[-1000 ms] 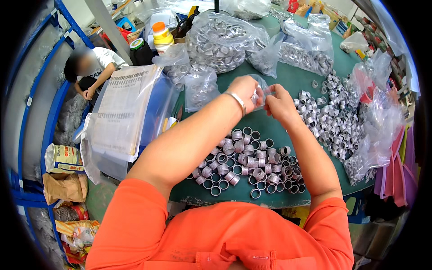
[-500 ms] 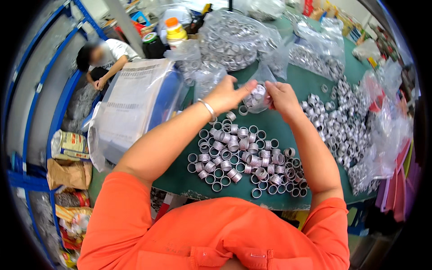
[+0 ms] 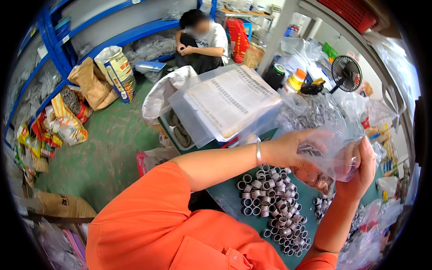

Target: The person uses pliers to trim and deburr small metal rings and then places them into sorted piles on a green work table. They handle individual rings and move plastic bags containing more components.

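Both hands are on a clear plastic bag (image 3: 326, 157), raised above the table's far side, with small metal pieces in its lower part. My left hand (image 3: 288, 148), a bangle on its wrist, grips the left side; its fingers show partly through the film. At the other side my right hand (image 3: 363, 168) curls around the plastic with the thumb up. Below and nearer to me, a pile of short grey metal rings (image 3: 274, 191) lies on the green table (image 3: 222, 193). More rings (image 3: 320, 207) lie partly hidden by my right arm.
A lidded plastic box (image 3: 189, 108) with a printed sheet (image 3: 234, 99) on it stands left of the rings. Behind it a person (image 3: 209, 42) crouches by blue shelves (image 3: 153, 29). Bags of rings (image 3: 310, 108) and a black fan (image 3: 346, 73) are at the back. Sacks (image 3: 114, 72) line the floor.
My view has swung left, bringing the floor and crouching person further in. The small bag has come up from the table, closer to me, with both hands on it.
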A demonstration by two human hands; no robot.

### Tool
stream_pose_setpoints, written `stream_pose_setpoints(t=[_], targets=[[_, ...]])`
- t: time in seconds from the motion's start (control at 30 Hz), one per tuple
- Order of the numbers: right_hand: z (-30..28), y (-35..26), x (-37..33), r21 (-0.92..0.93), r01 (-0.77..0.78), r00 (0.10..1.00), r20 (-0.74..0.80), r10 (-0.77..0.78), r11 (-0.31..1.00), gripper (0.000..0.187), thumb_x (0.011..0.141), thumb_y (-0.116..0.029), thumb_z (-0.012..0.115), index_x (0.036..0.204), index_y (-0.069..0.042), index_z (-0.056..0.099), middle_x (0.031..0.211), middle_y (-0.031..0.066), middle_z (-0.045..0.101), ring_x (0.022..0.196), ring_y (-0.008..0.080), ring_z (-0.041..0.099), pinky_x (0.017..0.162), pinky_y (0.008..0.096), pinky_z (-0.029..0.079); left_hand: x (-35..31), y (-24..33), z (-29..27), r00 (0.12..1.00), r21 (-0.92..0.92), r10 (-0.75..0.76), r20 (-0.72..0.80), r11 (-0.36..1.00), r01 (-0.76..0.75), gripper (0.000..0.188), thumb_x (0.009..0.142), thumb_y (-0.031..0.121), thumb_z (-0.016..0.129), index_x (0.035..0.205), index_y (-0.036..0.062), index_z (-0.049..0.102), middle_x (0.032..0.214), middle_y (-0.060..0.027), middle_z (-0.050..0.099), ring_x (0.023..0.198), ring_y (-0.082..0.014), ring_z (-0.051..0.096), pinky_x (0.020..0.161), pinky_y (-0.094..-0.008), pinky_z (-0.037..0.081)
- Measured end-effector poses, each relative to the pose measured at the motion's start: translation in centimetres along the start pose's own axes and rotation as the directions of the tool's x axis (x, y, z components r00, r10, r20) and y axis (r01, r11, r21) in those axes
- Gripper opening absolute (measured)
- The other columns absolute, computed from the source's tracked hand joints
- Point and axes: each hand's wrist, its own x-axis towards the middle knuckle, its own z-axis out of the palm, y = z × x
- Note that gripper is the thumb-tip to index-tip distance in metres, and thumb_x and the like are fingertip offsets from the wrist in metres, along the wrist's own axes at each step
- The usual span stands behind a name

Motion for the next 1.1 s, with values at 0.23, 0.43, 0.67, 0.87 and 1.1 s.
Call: stream_pose_setpoints(t=[0.23,0.43,0.67,0.87,1.1], targets=[[7.9,0.9,1.2,-0.016,-0.192,0.941,0.282,0.189,0.981,0.033,0.095,-0.030,0.049,0.071,-0.007,0.047,0.057,0.0051,0.049,0.044,0.0153,0.045,0.043,0.0283,0.038,-8.0,7.2,-2.7,0.705,0.214,0.210,-0.677,0.973,-0.084,0.028,0.097,0.022,0.050,0.092,-0.0001,0.066,0.085,-0.0081,0.068,0.080,-0.0121,0.062,0.076,-0.0287,0.050],[14.9,8.3,-2.4,-0.064,-0.325,0.707,0.646,0.287,0.944,0.032,0.098,-0.031,0.044,0.082,-0.005,0.055,0.070,0.0070,0.059,0.060,0.0160,0.058,0.054,0.0282,0.046,-17.0,13.4,-9.6,0.413,0.397,0.303,-0.859,0.903,0.163,0.033,0.099,0.025,0.046,0.084,0.0001,0.061,0.080,-0.0111,0.067,0.070,-0.0157,0.063,0.069,-0.0292,0.052],[18.3,20.6,-11.8,-0.140,0.662,0.281,0.957,-0.071,0.736,0.008,0.078,-0.010,0.059,0.083,-0.004,0.059,0.093,0.0113,0.059,0.091,0.0300,0.057,0.077,0.0377,0.048,-23.0,16.7,-21.6,0.068,0.222,0.213,-0.975,0.958,0.183,0.033,0.099,0.027,0.045,0.085,0.0000,0.056,0.083,-0.0149,0.066,0.071,-0.0193,0.063,0.065,-0.0285,0.051],[17.0,25.8,-12.4,-0.014,0.881,0.028,0.999,-0.023,0.474,0.019,0.076,-0.015,0.053,0.088,-0.004,0.063,0.106,0.0142,0.058,0.106,0.0293,0.054,0.106,0.0406,0.031,-26.9,13.9,-31.7,-0.290,0.038,0.020,-0.957,0.998,-0.057,0.025,0.099,0.021,0.044,0.087,0.0001,0.052,0.081,-0.0128,0.061,0.065,-0.0207,0.058,0.060,-0.0292,0.051],[16.9,26.3,-12.1,-0.094,0.700,0.173,0.984,-0.041,0.708,0.005,0.071,-0.008,0.061,0.075,-0.007,0.058,0.082,0.0075,0.058,0.084,0.0253,0.060,0.094,0.0408,0.042,-23.8,9.4,-39.5,-0.417,0.166,0.056,-0.907,0.958,-0.233,0.018,0.094,0.013,0.051,0.083,-0.0005,0.052,0.071,-0.0077,0.056,0.056,-0.0204,0.056,0.053,-0.0328,0.049]])
